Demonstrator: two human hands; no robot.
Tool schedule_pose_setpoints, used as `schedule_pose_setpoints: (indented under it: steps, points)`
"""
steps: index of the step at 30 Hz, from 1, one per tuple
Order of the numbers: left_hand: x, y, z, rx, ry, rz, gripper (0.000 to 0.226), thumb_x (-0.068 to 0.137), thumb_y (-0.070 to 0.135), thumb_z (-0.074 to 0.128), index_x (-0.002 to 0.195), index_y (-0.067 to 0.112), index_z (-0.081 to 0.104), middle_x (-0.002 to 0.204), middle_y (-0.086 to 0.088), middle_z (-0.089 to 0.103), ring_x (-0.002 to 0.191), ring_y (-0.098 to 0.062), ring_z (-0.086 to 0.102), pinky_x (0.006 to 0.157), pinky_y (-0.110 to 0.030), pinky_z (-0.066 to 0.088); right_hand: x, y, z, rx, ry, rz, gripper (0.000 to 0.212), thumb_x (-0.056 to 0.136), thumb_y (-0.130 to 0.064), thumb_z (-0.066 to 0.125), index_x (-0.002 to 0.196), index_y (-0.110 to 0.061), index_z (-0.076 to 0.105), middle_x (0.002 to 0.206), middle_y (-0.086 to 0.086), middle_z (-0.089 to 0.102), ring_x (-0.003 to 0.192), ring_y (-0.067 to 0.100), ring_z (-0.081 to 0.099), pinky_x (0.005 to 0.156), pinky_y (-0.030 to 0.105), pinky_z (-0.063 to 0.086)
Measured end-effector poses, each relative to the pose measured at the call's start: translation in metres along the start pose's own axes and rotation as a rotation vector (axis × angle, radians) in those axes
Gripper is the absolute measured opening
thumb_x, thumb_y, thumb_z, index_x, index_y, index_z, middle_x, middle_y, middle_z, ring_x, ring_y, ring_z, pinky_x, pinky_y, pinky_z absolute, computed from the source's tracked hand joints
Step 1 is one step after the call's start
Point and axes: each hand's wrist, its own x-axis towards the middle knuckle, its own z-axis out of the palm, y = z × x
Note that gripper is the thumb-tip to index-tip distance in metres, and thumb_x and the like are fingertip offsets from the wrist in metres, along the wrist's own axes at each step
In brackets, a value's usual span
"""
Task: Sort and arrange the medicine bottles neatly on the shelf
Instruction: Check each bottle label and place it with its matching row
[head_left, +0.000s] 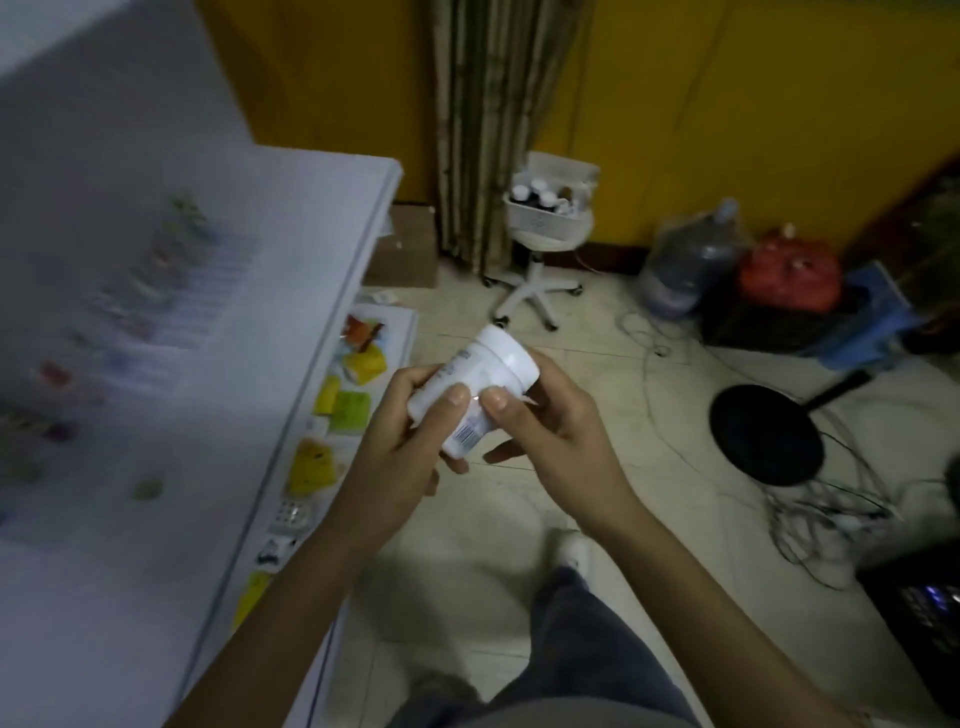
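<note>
Left hand (402, 431): closed around the lower body of a white medicine bottle (470, 395), thumb laid across the label, fingers wrapped beneath. Right hand (545, 421): gripping the same bottle from the other side, thumb on the label touching the left thumb, fingers curled behind the upper body near the white cap (506, 353). Bottle: held between both hands at mid-frame, tilted, cap end pointing up and away from the person, barcode facing the camera; carried in the air above the tiled floor (467, 545).

Left of the hands: white shelf unit (260, 322), its surface blurred, small coloured items on it indistinct. Along its lower edge, yellow, green and orange packets (353, 410).

Beyond the hands: white wheeled stool (537, 270) bearing a white basket (550, 213) of dark bottles (530, 196), standing before a striped curtain (493, 104) and yellow wall (753, 104).

Right: water jug (691, 265), red bag (789, 273), round black base (766, 434), tangled cables (831, 519).

Below: a trouser leg and white shoe (574, 551).
</note>
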Motion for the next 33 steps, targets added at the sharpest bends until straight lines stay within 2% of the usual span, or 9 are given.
schedule_pose_setpoints:
  steps: [5,8,11,14,20,23,28,30,33]
  points:
    - [0.060,-0.008,0.062,-0.032,-0.138,-0.112,0.035,0.071,0.046,0.060,0.103,0.031,0.053,0.077,0.002,0.065,0.054,-0.007,0.056,0.040,-0.018,0.038,0.013,0.014,-0.070,0.004,0.111,0.138,0.046,0.095,-0.034,0.045,0.139,-0.020,0.047,0.107,-0.002,0.068,0.090,0.014,0.070,0.067,0.026,0.057]
    - [0.105,-0.005,0.106,-0.033,-0.282,-0.121,0.044,0.068,0.043,0.066,0.106,0.025,0.054,0.062,0.008,0.060,0.048,-0.004,0.051,0.039,-0.016,0.035,0.032,0.020,-0.128,0.005,0.176,0.133,0.040,0.092,-0.028,0.052,0.130,-0.015,0.051,0.113,-0.004,0.065,0.093,0.015,0.068,0.071,0.032,0.058]
    - [0.151,0.001,0.149,-0.040,-0.387,-0.148,0.051,0.063,0.046,0.066,0.107,0.024,0.054,0.053,0.009,0.056,0.045,-0.004,0.045,0.039,-0.016,0.032,0.061,0.019,-0.191,-0.037,0.139,0.133,0.047,0.089,-0.017,0.058,0.134,-0.024,0.045,0.120,0.002,0.058,0.090,0.018,0.068,0.071,0.037,0.059]
    - [0.197,0.003,0.196,0.010,-0.306,-0.152,0.042,0.069,0.047,0.060,0.107,0.030,0.055,0.059,0.012,0.060,0.048,-0.002,0.051,0.042,-0.017,0.036,0.097,0.020,-0.245,-0.106,0.082,0.144,0.050,0.093,-0.009,0.059,0.133,-0.034,0.044,0.120,0.003,0.055,0.086,0.024,0.069,0.072,0.037,0.059]
    - [0.271,0.005,0.251,-0.030,-0.246,-0.158,0.061,0.066,0.049,0.063,0.122,0.041,0.042,0.095,0.010,0.063,0.063,0.002,0.062,0.047,-0.017,0.046,0.169,0.032,-0.309,-0.092,0.057,0.178,0.042,0.092,-0.009,0.060,0.127,-0.030,0.050,0.123,0.005,0.054,0.090,0.023,0.070,0.070,0.028,0.057]
    - [0.318,0.006,0.254,-0.040,-0.220,-0.225,0.066,0.052,0.055,0.066,0.113,0.045,0.044,0.082,0.013,0.065,0.059,0.001,0.062,0.047,-0.018,0.046,0.214,0.044,-0.324,-0.056,0.049,0.232,0.040,0.091,-0.012,0.060,0.128,-0.025,0.050,0.119,0.005,0.056,0.090,0.019,0.070,0.070,0.028,0.057]
    - [0.414,-0.008,0.254,-0.122,-0.079,-0.289,0.029,0.084,0.031,0.069,0.110,0.033,0.057,0.091,0.005,0.067,0.074,-0.010,0.063,0.062,-0.028,0.048,0.316,0.074,-0.342,-0.103,0.036,0.236,0.036,0.090,-0.014,0.063,0.122,-0.028,0.054,0.116,0.000,0.061,0.100,0.016,0.063,0.075,0.028,0.056]
    - [0.467,-0.013,0.258,-0.123,-0.028,-0.356,0.018,0.089,0.024,0.064,0.107,0.024,0.059,0.083,0.006,0.065,0.070,-0.009,0.061,0.059,-0.024,0.048,0.363,0.085,-0.349,-0.116,0.053,0.243,0.036,0.087,-0.018,0.066,0.119,-0.030,0.055,0.115,-0.003,0.062,0.100,0.017,0.063,0.074,0.029,0.057]
    - [0.551,-0.012,0.265,-0.085,-0.074,-0.399,0.026,0.083,0.027,0.071,0.103,0.020,0.056,0.081,0.005,0.061,0.069,-0.008,0.057,0.054,-0.020,0.045,0.436,0.100,-0.361,-0.183,0.093,0.256,0.038,0.085,-0.019,0.070,0.118,-0.028,0.055,0.113,-0.014,0.060,0.096,0.018,0.065,0.073,0.032,0.058]
